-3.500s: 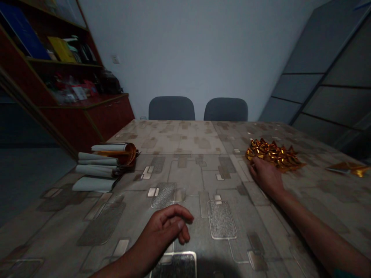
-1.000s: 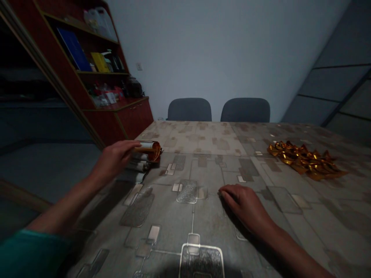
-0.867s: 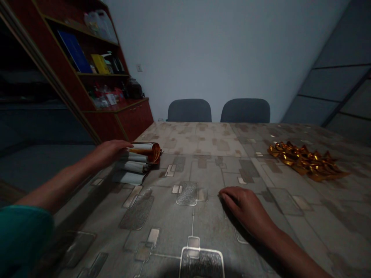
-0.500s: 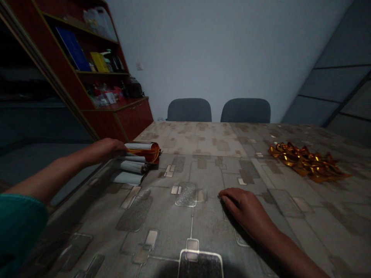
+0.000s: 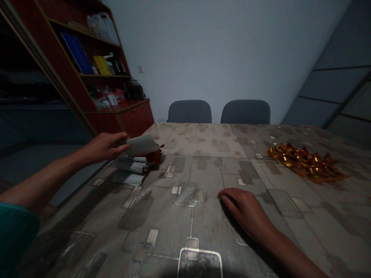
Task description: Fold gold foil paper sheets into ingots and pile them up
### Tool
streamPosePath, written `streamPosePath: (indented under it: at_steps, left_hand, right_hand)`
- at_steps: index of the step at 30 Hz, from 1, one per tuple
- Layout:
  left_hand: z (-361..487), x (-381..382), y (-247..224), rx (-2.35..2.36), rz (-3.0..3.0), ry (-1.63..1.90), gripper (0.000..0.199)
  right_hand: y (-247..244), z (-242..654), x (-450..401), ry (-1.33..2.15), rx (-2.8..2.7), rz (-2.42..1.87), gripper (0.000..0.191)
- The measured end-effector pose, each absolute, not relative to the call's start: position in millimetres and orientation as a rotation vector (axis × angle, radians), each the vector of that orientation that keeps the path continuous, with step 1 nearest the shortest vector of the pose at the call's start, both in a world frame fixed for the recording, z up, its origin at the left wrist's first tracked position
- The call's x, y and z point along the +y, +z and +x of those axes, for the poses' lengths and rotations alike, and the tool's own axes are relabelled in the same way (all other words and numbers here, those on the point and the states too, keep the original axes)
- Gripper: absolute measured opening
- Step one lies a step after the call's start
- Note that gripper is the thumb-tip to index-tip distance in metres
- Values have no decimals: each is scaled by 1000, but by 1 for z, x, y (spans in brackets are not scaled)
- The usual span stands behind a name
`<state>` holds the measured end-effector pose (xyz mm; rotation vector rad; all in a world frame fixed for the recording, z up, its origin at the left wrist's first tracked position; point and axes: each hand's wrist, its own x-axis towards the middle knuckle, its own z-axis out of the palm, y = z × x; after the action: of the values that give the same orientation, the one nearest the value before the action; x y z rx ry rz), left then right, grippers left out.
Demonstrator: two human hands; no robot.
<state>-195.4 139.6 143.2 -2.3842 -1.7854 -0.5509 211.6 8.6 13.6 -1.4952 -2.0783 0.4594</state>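
At the table's left side my left hand [image 5: 114,144] pinches the edge of a sheet of paper [image 5: 142,145], its pale grey back facing me. Under and behind it lies a stack of curled paper sheets [image 5: 130,170], pale on one side, with shiny orange-gold [image 5: 155,157] showing at the right end. My right hand [image 5: 240,200] rests on the patterned tablecloth [image 5: 208,227], fingers bent together and tips hidden underneath. A group of shiny gold folded foil pieces [image 5: 308,162] lies farther right, apart from both hands.
Two grey chairs [image 5: 189,111] stand behind the far table edge, against a pale wall [image 5: 226,50]. A red-brown cabinet [image 5: 135,117] with filled shelves is at the back left. The table's left edge runs close under my left forearm.
My left hand has lifted a sheet from the stack, and its pale side has swung up into view. My right hand and the gold pieces have stayed in place.
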Motion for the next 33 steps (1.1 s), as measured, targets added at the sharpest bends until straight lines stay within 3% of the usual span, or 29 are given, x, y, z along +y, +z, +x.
streamPosePath:
  at_steps: [4, 10, 16, 21, 24, 29, 33]
  left_hand:
    - [-185, 133, 137, -1719, -2456, -364, 23]
    - [-180, 127, 128, -1685, -2361, -293, 12]
    - [-149, 111, 115, -1199, -2723, -709, 9]
    - [-78, 74, 86, -645, -2983, -1121, 16]
    - [-42, 56, 62, -417, -3108, -1245, 12]
    - [-27, 40, 35, -521, -3133, -1311, 17]
    - [-32, 33, 28, -1165, -3141, -1638, 43]
  right_hand:
    - [14, 211, 8, 443, -2066, -1497, 30]
    - [18, 210, 8, 488, -2035, -1482, 30]
    - [26, 209, 7, 783, -1693, -1393, 29]
    - [32, 211, 5, 1356, -1192, -1203, 55]
    - [35, 216, 4, 1599, -1123, -1064, 60]
    - [29, 222, 9, 1615, -1165, -1092, 36]
    - [24, 222, 13, 1267, -1192, -1184, 26]
